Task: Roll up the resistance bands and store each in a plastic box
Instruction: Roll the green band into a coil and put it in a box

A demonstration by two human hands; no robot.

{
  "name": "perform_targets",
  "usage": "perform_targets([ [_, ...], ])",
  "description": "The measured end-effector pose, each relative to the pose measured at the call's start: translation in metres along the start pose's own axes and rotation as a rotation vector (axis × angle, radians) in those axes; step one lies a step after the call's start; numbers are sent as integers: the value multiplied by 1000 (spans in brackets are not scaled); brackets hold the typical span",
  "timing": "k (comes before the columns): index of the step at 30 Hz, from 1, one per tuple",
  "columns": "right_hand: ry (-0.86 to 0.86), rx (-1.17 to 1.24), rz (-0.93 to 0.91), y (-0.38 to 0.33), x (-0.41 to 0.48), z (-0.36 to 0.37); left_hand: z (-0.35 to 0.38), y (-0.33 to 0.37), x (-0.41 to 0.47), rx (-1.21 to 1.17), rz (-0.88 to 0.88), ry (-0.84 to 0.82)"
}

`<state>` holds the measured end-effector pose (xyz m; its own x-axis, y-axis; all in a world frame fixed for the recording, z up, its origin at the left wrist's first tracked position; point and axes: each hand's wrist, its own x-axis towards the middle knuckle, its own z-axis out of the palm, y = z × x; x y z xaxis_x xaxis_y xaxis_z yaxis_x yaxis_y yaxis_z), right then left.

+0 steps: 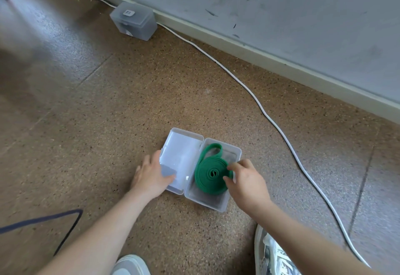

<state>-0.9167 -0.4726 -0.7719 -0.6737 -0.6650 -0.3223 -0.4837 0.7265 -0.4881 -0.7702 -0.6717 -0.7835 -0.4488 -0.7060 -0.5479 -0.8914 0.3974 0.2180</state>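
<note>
Grey shoe toe (129, 265) and laced white shoe (275, 255) at the bottom edge, flanking two bare forearms.

Beyond them, green band (211, 173), wound into a flat coil and lying inside the base of an open clear box (208, 199), one loose loop of its tail standing up toward the far wall of the base. Probably light, soft and rubbery, grippy rather than slick, and springy enough to unwind once released. Best taken across the outer wraps, squeezing them inward.

Right hand (246, 181) placed much that way: palm down, reaching in from the near right, forefinger and thumb curled narrow onto the coil's right edge.

Left hand (151, 177) low at the lid (184, 147), folded out flat beside the base; fingers seemingly slipped beneath it, showing through the plastic, thumb along its rim.

Farther off, a white cable (259, 106), a closed frosted box (134, 20) by the wall, and a dark loop (65, 227) at near left.
</note>
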Motion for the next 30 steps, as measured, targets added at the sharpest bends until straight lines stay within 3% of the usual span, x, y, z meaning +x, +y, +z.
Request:
perform_targets([
  [5, -155, -320, -81, -3, -2, 4, 2, 0, 6, -187, -94, -44],
  [10, -241, -263, -80, -4, -2, 4, -23, 6, 5, -259, -113, 35],
  [14, -206, 327, 94, 2, -6, 4, -67, 32, -15, -258, 76, -121],
  [17, -185, 851, 275, -5, -13, 11, -56, 62, -41, -103, 196, -302],
  [20, -212, 1126, 367, -14, -15, 20, -3, 74, -55, 295, 261, -242],
  [23, -207, 1354, 523, -15, -16, 21, 28, 76, -60, 445, 224, -133],
  [27, -229, 1238, 505, -10, -16, 14, 35, 74, -58, 458, 208, -46],
  [30, -185, 666, 199, -4, -13, 8, 18, 68, -47, 400, 230, -80],
])
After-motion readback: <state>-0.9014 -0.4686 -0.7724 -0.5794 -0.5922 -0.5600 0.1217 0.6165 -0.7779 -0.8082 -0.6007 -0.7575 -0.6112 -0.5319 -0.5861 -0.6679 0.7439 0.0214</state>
